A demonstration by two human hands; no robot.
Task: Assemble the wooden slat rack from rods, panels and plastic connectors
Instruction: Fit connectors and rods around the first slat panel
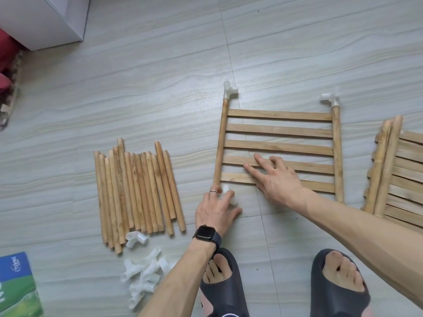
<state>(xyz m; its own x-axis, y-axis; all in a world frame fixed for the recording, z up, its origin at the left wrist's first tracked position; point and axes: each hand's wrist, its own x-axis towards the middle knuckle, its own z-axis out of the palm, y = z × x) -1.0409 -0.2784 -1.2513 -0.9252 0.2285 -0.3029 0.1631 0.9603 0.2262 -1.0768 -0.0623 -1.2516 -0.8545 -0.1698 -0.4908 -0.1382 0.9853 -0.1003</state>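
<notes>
A wooden slat panel lies flat on the floor, with a white plastic connector on its far left rod end and another connector on its far right rod end. My left hand grips a third white connector at the near end of the panel's left rod. My right hand presses flat on the lower slats with fingers spread. Several loose wooden rods lie in a row to the left. Below them sits a pile of white connectors.
More slat panels are stacked at the right edge. A blue and green carton lies at the bottom left. A white cabinet corner stands at the top left. My feet in dark slippers are at the bottom.
</notes>
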